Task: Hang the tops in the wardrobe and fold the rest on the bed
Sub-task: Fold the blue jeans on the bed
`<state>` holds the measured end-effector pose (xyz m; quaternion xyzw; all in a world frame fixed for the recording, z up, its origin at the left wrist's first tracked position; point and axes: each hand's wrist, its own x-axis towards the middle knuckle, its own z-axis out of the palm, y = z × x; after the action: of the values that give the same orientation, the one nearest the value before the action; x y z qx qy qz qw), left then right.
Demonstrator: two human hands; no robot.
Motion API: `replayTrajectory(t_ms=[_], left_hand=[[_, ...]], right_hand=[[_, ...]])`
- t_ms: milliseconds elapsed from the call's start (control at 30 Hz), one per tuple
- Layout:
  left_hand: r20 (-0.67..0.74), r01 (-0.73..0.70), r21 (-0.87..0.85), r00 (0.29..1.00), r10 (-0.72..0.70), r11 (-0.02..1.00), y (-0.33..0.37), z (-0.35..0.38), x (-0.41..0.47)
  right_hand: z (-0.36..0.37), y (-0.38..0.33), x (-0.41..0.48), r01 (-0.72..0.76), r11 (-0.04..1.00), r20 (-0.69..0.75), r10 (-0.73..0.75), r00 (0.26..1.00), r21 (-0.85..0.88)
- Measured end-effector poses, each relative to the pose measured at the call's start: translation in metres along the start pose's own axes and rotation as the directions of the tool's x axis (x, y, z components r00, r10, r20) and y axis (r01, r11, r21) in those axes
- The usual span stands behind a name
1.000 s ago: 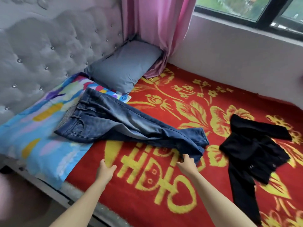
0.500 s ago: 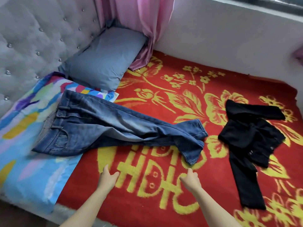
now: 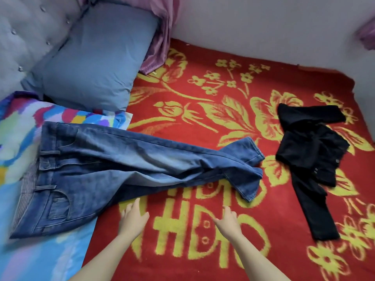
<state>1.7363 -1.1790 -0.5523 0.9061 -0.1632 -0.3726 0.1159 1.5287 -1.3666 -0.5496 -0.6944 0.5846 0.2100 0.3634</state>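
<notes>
A pair of blue jeans [image 3: 129, 169] lies across the bed, spread out sideways: the waistband sits to the left on a bright multicoloured sheet [image 3: 18, 138], and the legs run to the right over the red blanket [image 3: 203, 250] with its yellow flowers and lettering. The two leg ends overlap and are a little twisted, the hems ending near the middle of the blanket.

Both hands hover low over the blanket just in front of the jeans, and neither holds anything. The left hand [image 3: 133, 219] has its fingers straight and together, the tips close to the lower edge of the denim — whether they touch it is hard to say from this angle. The right hand [image 3: 228, 221] is relaxed and flat, fingers loosely spread, clear of the cloth.

Well to the right, apart from the jeans, a black garment [image 3: 310, 157] lies crumpled on the blanket, one long part trailing toward the near edge. A grey-blue pillow [image 3: 97, 57] rests against the padded headboard [image 3: 24, 27], with a pink curtain [image 3: 160, 33] hanging beside it.
</notes>
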Motion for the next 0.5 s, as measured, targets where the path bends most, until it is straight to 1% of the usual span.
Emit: replayTrajectory(t_ms=[133, 267, 367, 500], left_hand=[[-0.019, -0.1, 0.163, 0.994, 0.104, 0.982, 0.028, -0.001, 0.022], [-0.007, -0.157, 0.298, 0.986, 0.167, 0.942, 0.055, 0.003, 0.049], [0.027, -0.192, 0.403, 0.98, 0.198, 0.895, 0.069, 0.011, 0.067], [0.064, -0.26, 0.511, 0.962, 0.266, 0.819, 0.081, 0.026, 0.09]], right_hand=[[-0.024, -0.006, 0.037, -0.004, 1.0, -0.062, 0.005, 0.998, 0.015], [-0.046, -0.005, 0.072, 0.001, 1.0, -0.134, 0.0, 0.991, 0.006], [-0.058, 0.0, 0.099, 0.011, 0.999, -0.172, -0.019, 0.985, -0.048], [-0.069, 0.001, 0.141, 0.096, 0.992, -0.189, -0.11, 0.976, -0.079]])
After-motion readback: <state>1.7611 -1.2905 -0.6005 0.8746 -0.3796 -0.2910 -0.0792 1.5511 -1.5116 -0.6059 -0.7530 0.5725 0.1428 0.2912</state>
